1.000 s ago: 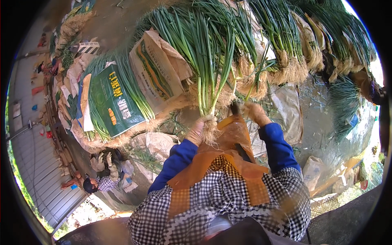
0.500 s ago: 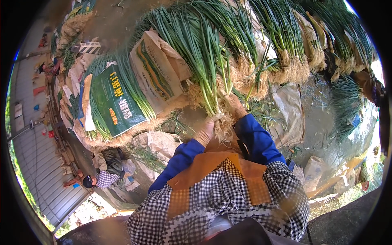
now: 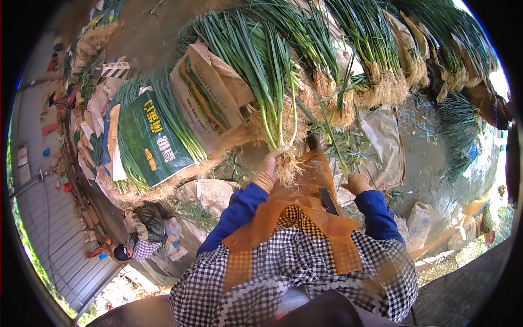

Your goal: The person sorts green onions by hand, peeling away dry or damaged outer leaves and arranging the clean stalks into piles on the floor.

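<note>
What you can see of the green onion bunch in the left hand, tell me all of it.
The green onion bunch has long dark green leaves, slender pale stalks and a shaggy tuft of tan, fibrous roots. The left hand grips it near the root end. The roots show against the orange apron; the leaves point away, their tips indistinguishable among the greens beyond.

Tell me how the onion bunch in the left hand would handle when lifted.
The onion bunch would probably flop at its long, thin leaves. Its pale, thicker stems seem likely firmer. The loose, stringy roots might snag.
</note>
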`<state>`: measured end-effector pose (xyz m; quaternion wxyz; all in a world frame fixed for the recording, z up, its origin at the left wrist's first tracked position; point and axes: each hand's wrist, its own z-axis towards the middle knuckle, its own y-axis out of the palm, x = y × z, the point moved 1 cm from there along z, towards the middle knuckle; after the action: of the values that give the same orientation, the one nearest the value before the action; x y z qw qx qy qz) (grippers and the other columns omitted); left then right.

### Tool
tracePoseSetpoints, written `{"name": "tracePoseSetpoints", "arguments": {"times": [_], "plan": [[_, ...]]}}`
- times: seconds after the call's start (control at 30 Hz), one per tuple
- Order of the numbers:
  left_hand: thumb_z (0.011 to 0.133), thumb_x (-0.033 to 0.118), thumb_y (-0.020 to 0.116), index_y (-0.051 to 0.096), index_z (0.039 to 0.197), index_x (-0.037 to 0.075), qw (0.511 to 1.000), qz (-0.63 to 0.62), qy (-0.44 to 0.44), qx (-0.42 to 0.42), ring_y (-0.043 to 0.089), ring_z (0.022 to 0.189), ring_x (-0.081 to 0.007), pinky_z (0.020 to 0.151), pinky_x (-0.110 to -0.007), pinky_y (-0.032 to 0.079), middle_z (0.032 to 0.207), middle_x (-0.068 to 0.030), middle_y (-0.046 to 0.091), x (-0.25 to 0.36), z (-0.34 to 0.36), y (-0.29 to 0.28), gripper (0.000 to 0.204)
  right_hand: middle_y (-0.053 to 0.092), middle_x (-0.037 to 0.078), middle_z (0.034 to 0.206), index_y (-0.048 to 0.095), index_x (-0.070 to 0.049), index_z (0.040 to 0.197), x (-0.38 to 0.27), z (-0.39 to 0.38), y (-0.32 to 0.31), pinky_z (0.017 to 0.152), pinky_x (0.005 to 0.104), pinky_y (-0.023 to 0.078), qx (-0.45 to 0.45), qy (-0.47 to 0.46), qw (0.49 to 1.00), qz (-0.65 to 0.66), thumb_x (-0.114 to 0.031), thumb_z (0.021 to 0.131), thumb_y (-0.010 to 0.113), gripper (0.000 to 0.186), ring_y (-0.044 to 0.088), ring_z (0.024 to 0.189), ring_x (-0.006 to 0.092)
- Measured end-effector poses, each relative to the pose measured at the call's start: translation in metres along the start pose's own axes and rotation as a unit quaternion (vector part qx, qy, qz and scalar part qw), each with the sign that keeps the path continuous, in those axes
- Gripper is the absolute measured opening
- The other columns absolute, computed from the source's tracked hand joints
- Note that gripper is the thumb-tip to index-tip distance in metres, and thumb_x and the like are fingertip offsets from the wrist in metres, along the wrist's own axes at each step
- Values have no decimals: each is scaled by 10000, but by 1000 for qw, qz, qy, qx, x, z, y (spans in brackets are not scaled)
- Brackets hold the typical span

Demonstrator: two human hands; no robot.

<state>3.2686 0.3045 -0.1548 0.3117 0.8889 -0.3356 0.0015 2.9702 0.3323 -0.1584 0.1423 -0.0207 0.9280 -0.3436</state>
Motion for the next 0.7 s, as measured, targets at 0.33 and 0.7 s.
{"name": "tracePoseSetpoints", "arguments": {"times": [0.33,0.7], "plan": [[830,169,542,567,979,-51,999,7,-33,-31,601,613,-157,537,-279,532,783,-110,627,21,-19,24,267,560,136,986,517,-39,1110,-127,92,-69,831,338,437,130,-358,832,403,-20,755,582,361,543,929,285],[792,7,582,533,1048,-31,974,215,46,-50,601,812,-166,747,-277,519,919,-84,608,-4,-8,30,263,630,124,840,611,-103,914,-111,49,-143,708,379,466,82,-105,977,168,-449,812,529,370,609,799,293]]}}
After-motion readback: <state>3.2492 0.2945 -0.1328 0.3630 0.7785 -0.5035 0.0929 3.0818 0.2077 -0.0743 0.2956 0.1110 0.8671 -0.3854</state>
